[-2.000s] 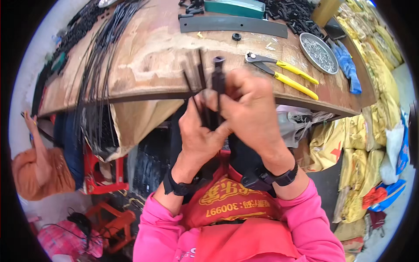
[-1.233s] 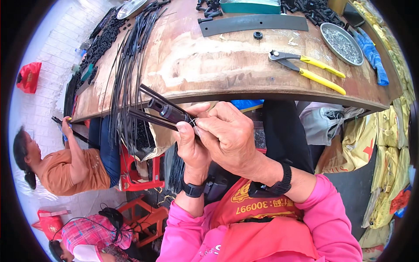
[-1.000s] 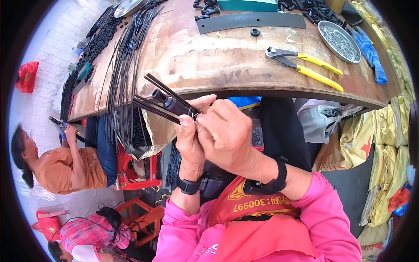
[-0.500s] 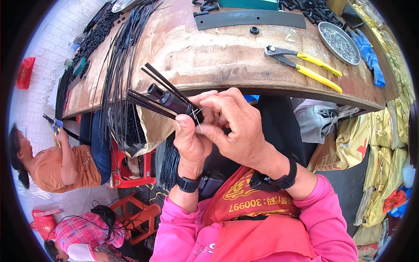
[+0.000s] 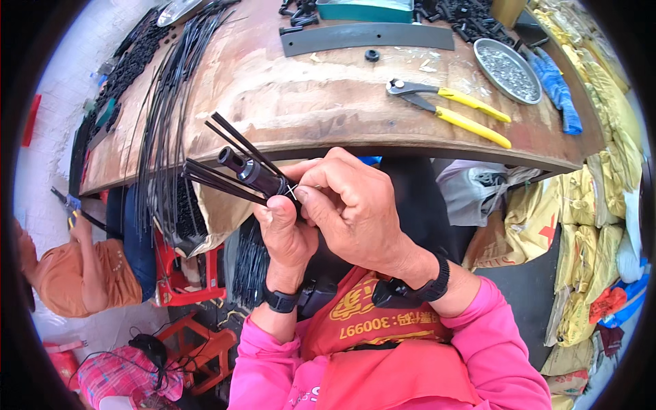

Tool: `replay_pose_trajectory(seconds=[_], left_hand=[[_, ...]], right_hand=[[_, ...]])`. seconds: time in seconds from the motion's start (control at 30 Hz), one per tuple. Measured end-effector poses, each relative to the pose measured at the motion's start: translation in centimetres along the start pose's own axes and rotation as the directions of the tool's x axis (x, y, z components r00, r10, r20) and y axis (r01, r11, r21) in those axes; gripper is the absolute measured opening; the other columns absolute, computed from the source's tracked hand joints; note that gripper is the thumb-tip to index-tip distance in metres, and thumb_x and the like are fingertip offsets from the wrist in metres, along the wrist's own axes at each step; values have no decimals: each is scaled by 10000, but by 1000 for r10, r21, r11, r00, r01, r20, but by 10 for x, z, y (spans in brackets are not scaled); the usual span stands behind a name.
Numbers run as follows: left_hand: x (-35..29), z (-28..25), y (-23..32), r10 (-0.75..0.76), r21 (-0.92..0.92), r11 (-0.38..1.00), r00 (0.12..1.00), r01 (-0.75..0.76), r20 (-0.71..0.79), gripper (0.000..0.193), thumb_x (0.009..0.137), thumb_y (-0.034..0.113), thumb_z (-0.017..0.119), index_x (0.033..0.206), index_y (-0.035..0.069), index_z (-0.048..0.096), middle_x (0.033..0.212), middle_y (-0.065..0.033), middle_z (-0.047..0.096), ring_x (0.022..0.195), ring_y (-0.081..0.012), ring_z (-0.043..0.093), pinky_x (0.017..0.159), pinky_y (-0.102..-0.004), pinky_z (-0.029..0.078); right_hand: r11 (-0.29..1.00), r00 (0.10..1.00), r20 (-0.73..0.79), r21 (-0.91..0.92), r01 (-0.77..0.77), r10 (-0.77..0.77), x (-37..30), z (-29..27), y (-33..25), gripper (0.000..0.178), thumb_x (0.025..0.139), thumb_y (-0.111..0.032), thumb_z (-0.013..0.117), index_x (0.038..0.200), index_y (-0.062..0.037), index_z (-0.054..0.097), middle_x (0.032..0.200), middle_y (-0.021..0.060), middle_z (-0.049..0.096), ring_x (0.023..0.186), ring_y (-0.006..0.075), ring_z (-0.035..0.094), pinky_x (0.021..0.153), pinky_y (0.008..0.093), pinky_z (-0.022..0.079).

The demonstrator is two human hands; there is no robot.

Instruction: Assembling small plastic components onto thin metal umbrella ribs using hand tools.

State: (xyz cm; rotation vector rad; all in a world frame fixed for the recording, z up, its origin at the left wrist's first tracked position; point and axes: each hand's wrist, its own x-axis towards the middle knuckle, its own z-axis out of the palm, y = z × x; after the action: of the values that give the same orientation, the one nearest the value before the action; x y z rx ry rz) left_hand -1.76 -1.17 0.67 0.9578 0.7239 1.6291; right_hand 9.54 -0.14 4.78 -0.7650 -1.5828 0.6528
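My left hand (image 5: 288,236) is closed around a black tubular part (image 5: 254,175) with a hollow, knob-like end pointing up and left. Several thin black rods (image 5: 224,183) fan out alongside this tube, in bunches on both sides of it. At the tube's lower end, thin pale wire-like pins (image 5: 292,192) cross each other. My right hand (image 5: 359,212) has its thumb and index finger pinched together there, on one of the pins. The other fingers of that hand curl out of sight, and the left fingers are mostly hidden behind the part.
On the wooden table (image 5: 307,109) lie yellow-handled pincers (image 5: 451,113), a curved grey strip (image 5: 365,39), a black ring (image 5: 371,55) and a round tray of small metal pins (image 5: 508,71). Long black rods (image 5: 160,130) overhang the table's left side. Another person (image 5: 92,273) sits at the left.
The whole view has shifted, so the table's things appear farther left. My right thumb and index finger have closed in on the crossed pins, and less of the pins shows.
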Motion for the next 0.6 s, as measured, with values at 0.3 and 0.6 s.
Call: replay_pose_trajectory(seconds=[0.3,0.6], left_hand=[[25,0,17,-2,41,999,996,-2,93,607,832,517,623,1022,-57,572,611,-2,429,532,-88,401,488,-230,315],[30,-20,18,7,-10,1000,998,-6,57,451,903,476,537,918,25,542,604,21,368,501,-82,354,467,-239,300]], right_hand=[[823,993,-33,-563,74,-112,21,-102,14,165,718,8,666,780,-40,521,735,109,536,690,285,542,625,364,437],[459,940,339,-840,290,27,32,-159,13,197,769,-143,663,843,-19,529,934,156,556,906,330,501,783,431,414]])
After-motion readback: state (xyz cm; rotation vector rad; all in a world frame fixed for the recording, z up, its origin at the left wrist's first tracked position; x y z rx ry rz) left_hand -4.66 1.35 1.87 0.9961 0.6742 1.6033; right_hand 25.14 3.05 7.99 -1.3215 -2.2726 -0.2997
